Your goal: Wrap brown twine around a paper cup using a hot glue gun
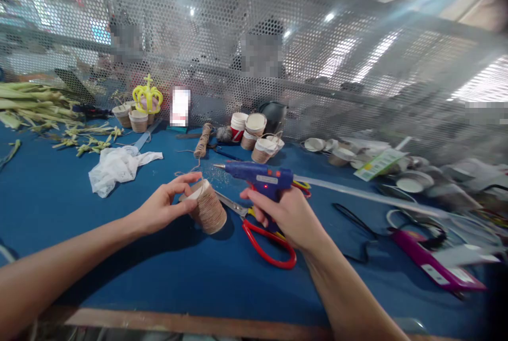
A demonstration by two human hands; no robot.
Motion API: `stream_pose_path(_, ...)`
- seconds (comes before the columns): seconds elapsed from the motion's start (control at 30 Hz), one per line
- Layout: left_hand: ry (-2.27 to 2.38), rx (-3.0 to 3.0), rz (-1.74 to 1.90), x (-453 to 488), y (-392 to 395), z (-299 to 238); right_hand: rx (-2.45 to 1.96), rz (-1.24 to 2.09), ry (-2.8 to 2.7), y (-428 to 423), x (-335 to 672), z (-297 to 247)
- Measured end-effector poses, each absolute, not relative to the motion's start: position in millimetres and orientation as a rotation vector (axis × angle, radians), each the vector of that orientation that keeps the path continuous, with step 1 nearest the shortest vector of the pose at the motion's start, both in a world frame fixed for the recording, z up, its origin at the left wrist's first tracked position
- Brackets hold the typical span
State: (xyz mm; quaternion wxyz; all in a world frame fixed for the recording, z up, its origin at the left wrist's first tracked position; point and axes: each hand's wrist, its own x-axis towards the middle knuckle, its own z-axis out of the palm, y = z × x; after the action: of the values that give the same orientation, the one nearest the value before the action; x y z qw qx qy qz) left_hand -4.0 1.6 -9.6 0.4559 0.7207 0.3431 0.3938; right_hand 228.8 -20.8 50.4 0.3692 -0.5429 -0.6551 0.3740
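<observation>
My left hand point(164, 206) grips a paper cup wrapped in brown twine point(208, 208), tilted on its side just above the blue table point(71, 235). My right hand point(283, 214) is closed round the handle of a blue hot glue gun point(260, 174), whose nozzle points left toward the cup's rim. A thin strand of twine runs from the cup toward a twine spool point(203, 140) farther back. Red-handled scissors point(265, 243) lie on the table under my right hand.
A white mesh cloth point(119, 166) lies at left, green leaves point(35, 106) beyond it. Twine-wrapped cups point(257, 137) and a yellow crown shape point(147, 99) stand before a perforated metal screen point(317, 55). Lids, cables and a purple tool point(432, 261) crowd the right. People sit behind the screen.
</observation>
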Motion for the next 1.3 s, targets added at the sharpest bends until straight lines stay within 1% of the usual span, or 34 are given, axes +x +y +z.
stream_pose_path(0.3, 0.852, 1.825, 0.952, -2.4, -2.2, -6.1, -1.519, 0.793, -1.863, -43.4, 221.9, 55.8)
stream_pose_path(0.47, 0.857, 1.829, 0.951, -2.2, -2.3, -6.3, -1.556, 0.766, -1.931, -45.0, 220.7, 49.6)
stream_pose_path(0.7, 0.868, 1.842, 0.947, -2.9, -2.5, -5.9, -1.437, 0.426, -2.102, -45.1, 219.8, 45.3)
stream_pose_path(0.87, 0.879, 1.849, 0.935, -3.6, -2.3, -5.6, -1.347, 0.294, -2.195, -47.7, 216.3, 50.5)
stream_pose_path(1.1, 0.889, 1.889, 0.943, -2.8, -3.4, -3.9, -1.346, 0.319, -2.173, -47.3, 217.0, 46.5)
stream_pose_path(1.3, 0.887, 1.909, 0.948, -2.6, -3.3, -3.3, -1.394, 0.269, -2.185, -48.6, 216.6, 43.2)
